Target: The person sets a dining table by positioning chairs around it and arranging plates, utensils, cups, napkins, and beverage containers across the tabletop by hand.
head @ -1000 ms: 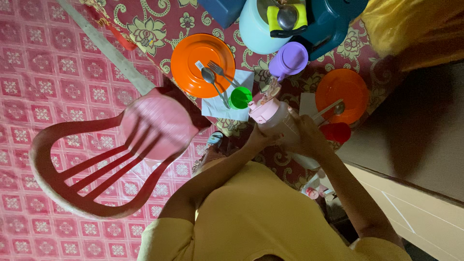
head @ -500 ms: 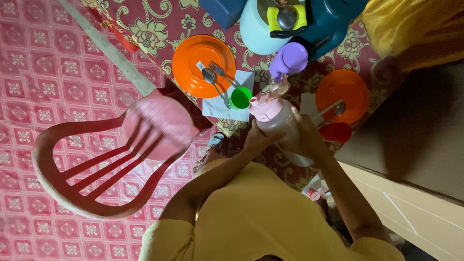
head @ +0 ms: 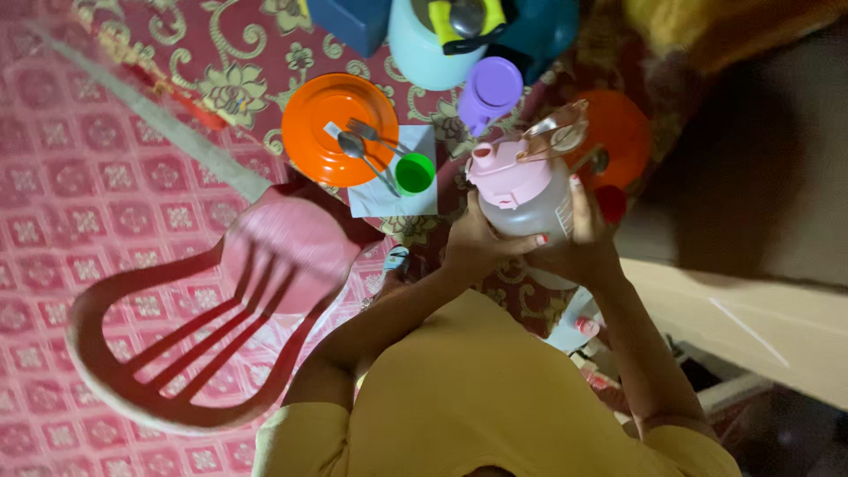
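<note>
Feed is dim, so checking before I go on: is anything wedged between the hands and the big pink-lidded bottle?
Nothing visible. The left hand and the right hand lie straight on the frosted bottle, fingers wrapped around its body. The purple cup and green cup stand apart from it on the patterned cloth.

We've got both hands on a big clear water bottle (head: 530,199) with a pink lid: left hand (head: 477,243) wraps one side, right hand (head: 579,238) the other. Near it on the floral tablecloth (head: 247,53) sit an orange plate (head: 338,128) with a fork and spoon, a green cup (head: 413,173) and a purple cup (head: 488,91). A pink plastic chair (head: 221,318) stands by the table's edge.
</note>
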